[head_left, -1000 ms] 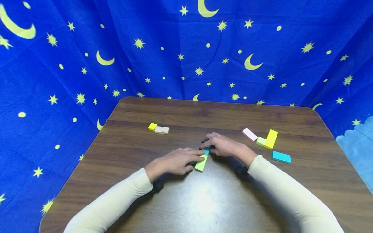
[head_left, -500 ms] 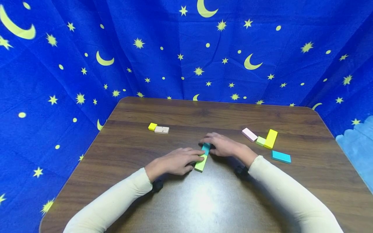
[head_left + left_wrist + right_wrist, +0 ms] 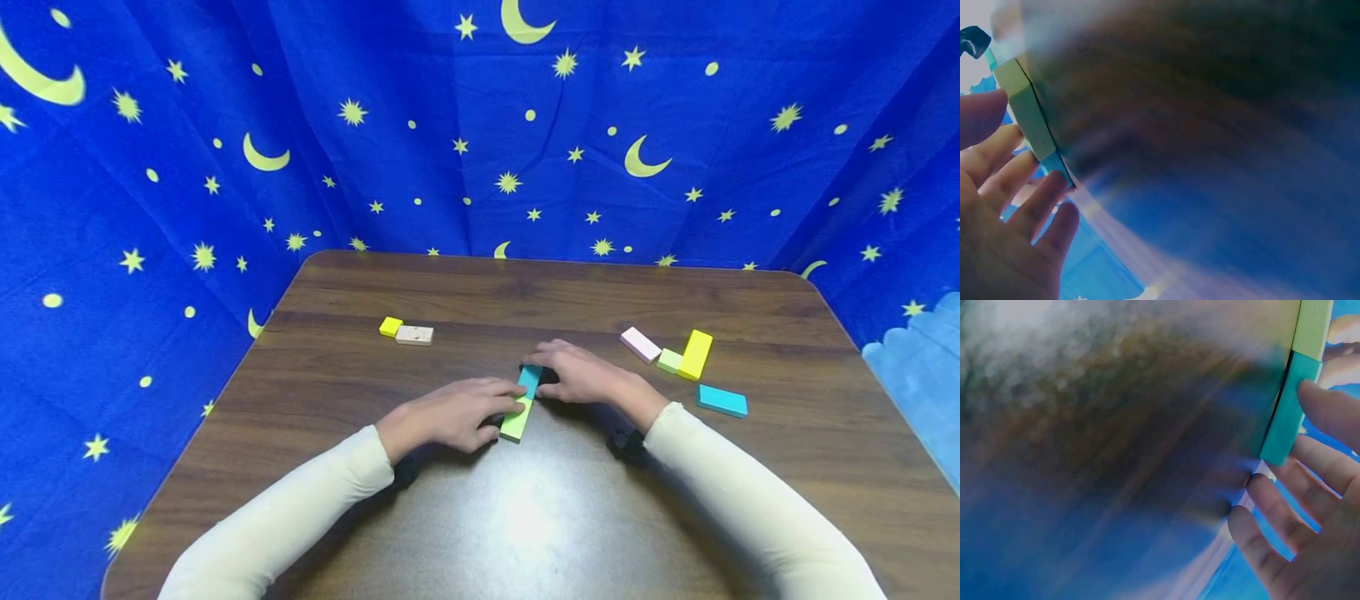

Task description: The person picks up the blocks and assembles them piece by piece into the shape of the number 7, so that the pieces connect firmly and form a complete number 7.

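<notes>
In the head view, a teal block [image 3: 529,379] and a light green block [image 3: 514,423] lie flat end to end at the table's middle. My left hand [image 3: 461,412] rests its extended fingertips on their left side, around where the two meet. At the teal block's far end, my right hand [image 3: 573,371] holds it with bent fingers over that end and the thumb at its right side. The right wrist view has the thumb [image 3: 1329,412] against the teal block's long side. The left wrist view puts the left thumb [image 3: 982,115] beside the green block [image 3: 1025,109].
At the right lie a pink block [image 3: 641,344], a small pale green block [image 3: 670,361], a yellow block [image 3: 695,355] and another teal block [image 3: 722,400]. At the back left, a small yellow block [image 3: 391,326] touches a speckled beige block [image 3: 415,335]. A starry blue cloth hangs behind the table.
My right fingers have shifted from the teal block's left side to its far end, uncovering more of its top. The left hand and the two blocks stay nearly in place.
</notes>
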{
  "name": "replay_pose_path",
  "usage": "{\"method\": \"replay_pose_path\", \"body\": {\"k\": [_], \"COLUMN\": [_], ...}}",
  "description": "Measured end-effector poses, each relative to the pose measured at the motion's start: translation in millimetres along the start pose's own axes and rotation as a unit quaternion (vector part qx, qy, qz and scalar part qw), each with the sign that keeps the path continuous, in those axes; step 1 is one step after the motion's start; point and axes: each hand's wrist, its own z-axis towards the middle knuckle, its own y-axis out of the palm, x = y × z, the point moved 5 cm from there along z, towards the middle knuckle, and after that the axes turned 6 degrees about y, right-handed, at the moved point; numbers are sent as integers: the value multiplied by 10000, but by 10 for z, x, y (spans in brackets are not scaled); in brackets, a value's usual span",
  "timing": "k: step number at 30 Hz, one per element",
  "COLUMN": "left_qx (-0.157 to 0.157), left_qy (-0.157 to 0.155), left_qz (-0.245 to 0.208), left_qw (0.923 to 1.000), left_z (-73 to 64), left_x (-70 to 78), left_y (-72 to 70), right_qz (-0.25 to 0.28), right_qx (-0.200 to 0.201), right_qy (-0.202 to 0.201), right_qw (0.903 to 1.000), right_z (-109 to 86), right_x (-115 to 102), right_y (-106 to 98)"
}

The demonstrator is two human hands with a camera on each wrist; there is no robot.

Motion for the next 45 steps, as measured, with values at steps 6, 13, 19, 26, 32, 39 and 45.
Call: {"method": "replay_pose_path", "body": {"k": [6,13,19,26,32,39,45], "left_qx": [489,530,399,383,360,351,360], "left_qy": [-20,-67,-259,-367,-408,-410,-494], "left_qz": [-127,-197,-474,-629,-662,-542,-532], "left_qw": [9987,9984,9977,9966,9963,9971,9967], "left_z": [104,184,189,190,204,224,212], "left_x": [-11,-27,-52,-74,-98,-108,-116], "left_y": [-56,-69,-66,-57,-46,-23,-11], "right_qz": [110,202,238,245,355,465,272], "right_qx": [62,23,44,79,-35,-93,330], "right_qy": [-65,-103,-113,-167,-74,378,747], "right_qw": [9999,9997,9996,9995,9993,9982,9963], "right_z": [-17,-16,-15,-13,-37,-262,-686], "right_x": [-1,-17,-20,-4,15,248,618], "right_y": [-12,-24,-39,-12,-9,-135,-457]}}
